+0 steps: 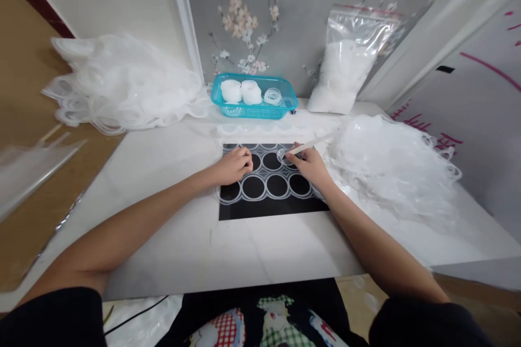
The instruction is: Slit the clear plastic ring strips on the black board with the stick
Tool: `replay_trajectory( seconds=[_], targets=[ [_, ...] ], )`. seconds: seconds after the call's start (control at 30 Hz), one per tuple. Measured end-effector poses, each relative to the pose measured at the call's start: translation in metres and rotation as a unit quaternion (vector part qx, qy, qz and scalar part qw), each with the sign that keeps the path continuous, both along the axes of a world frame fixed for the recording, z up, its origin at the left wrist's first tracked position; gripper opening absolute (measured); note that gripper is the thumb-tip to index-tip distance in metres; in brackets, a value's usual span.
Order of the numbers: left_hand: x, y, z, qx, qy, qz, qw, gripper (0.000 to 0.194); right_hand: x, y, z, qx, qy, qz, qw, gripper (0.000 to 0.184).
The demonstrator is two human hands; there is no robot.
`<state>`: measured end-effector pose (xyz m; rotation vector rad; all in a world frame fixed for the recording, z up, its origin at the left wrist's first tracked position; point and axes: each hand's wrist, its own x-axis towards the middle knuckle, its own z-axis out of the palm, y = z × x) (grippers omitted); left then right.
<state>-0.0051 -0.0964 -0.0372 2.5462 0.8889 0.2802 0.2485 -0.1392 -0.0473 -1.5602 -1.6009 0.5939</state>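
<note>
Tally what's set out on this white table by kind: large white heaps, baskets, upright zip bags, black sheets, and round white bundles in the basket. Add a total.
Large white heaps, one left and one right: 2
Blue basket: 1
Upright zip bag: 1
Black sheet: 1
Round white bundles: 3
Total: 8

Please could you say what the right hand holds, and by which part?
The right hand holds a pale stick near its end over the black sheet.

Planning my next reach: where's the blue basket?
In the head view, the blue basket sits back centre, before the floral panel, left of the zip bag.
</note>
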Motion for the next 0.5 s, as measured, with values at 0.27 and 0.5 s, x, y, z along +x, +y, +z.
replay_trajectory(
  seconds=[0.27,0.5],
  targets=[
    [-0.007,0.002,-0.004,-0.003,-0.034,-0.016,0.999,0.020,0.003,0.008,-0.013,-0.020,-0.021,0.002,1.000,0.025],
    [-0.012,0.004,-0.003,-0.017,-0.050,-0.020,0.998,0.020,-0.007,-0.001,-0.010,-0.010,-0.041,0.016,0.999,0.024]
  ],
)
